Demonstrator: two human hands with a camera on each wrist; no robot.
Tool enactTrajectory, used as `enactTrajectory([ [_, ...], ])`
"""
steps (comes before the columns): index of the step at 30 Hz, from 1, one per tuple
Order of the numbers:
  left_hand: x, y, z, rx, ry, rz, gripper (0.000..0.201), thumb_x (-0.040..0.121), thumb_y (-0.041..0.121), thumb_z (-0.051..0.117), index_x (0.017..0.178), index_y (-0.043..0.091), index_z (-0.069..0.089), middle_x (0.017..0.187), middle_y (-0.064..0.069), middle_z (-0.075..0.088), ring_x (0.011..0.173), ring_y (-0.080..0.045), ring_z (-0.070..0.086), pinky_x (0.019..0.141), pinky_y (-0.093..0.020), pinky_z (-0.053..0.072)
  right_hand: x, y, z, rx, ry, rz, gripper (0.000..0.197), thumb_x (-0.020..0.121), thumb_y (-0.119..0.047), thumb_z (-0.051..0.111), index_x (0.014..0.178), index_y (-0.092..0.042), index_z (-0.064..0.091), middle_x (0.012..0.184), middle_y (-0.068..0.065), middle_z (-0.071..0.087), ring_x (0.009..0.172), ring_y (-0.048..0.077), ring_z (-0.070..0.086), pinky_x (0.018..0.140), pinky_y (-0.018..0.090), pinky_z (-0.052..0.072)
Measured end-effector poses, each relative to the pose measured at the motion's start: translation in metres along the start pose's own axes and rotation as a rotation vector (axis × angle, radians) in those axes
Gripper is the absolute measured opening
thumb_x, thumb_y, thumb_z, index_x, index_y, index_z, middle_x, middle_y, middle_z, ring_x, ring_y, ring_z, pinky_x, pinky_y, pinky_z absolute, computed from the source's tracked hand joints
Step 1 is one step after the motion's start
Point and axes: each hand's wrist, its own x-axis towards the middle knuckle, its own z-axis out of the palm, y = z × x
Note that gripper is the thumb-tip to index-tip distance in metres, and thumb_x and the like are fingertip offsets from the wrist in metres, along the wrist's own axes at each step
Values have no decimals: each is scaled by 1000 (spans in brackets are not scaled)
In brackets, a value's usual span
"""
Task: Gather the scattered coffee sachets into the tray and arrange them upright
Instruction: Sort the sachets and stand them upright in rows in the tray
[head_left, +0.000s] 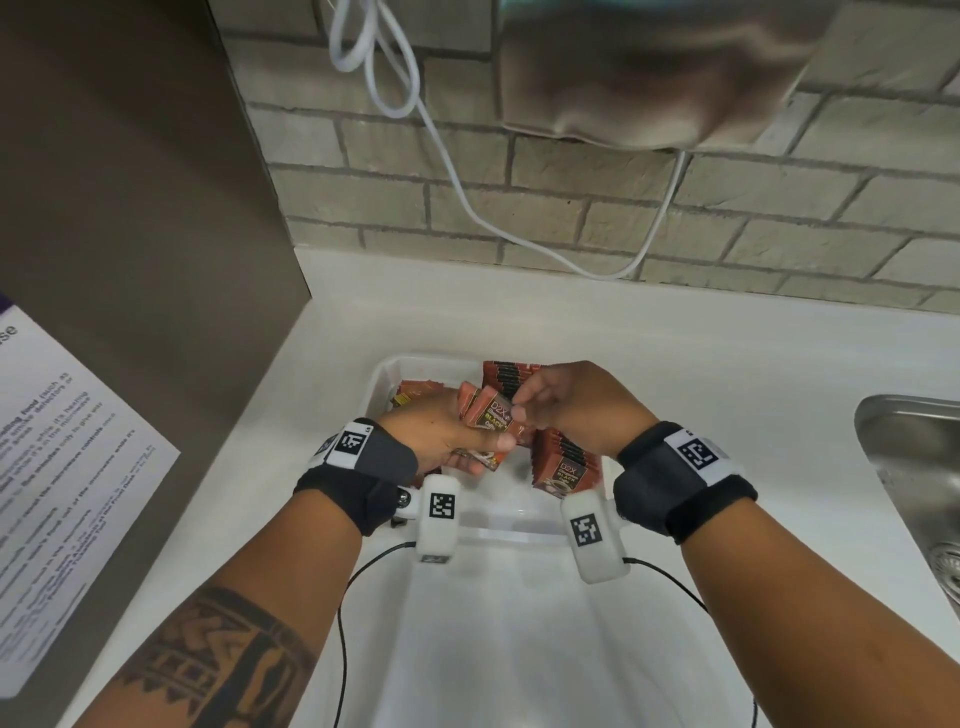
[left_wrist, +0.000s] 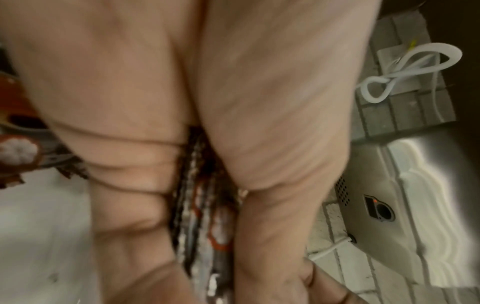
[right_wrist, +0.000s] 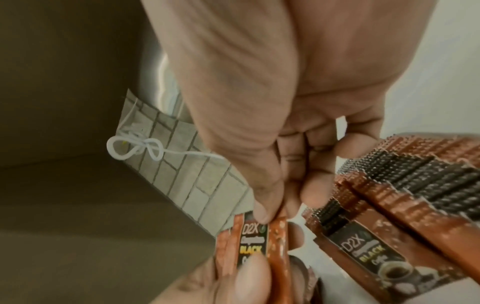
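White tray (head_left: 382, 379) sits centre frame on the counter (head_left: 675, 364), a row of sachets (head_left: 563, 460) standing along its right side. Above it, left hand (head_left: 441, 434) clutches a bundle of sachets (head_left: 491, 423), thumb clamped across the front. Right hand (head_left: 566, 402) pinches the bundle's top edge with thumb and forefinger.
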Motion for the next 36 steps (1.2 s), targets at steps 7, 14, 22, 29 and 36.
enactTrajectory([
  [7,-8,6,3,-3,14,100,45,81,0,78,122,9,64,98,0,72,89,-12,70,71,-28,58,0,-10,-8,-4,51,-61,1,90,-25,73,89,-25,74,90,-5,74,81,7,65,73,19,46],
  [14,-12,3,-6,198,132,-15,40,76,7,86,110,2,66,90,-14,71,78,-23,70,69,-39,63,5,-11,-13,-202,139,-65,20,93,-17,63,82,-31,70,81,-18,66,79,-3,58,65,11,39],
  [22,-1,4,-4,770,65,-280,36,81,44,79,99,14,71,80,-1,72,70,-15,69,60,-25,56,20,6,10,-368,137,59,20,78,-24,67,65,-37,74,73,-19,69,81,9,64,86,39,55],
  [29,26,-2,28,791,9,-272,33,93,31,68,108,2,68,103,-17,74,75,-24,64,81,-39,59,29,8,18,-463,136,94,19,77,-22,68,65,-35,76,90,-12,66,97,19,59,91,43,52],
  [36,34,-1,29,755,4,-274,19,93,28,69,83,12,63,83,-5,69,64,-17,62,57,-24,54,35,14,18,-495,113,76,22,81,-21,65,67,-35,75,94,-13,66,102,18,56,93,42,46],
])
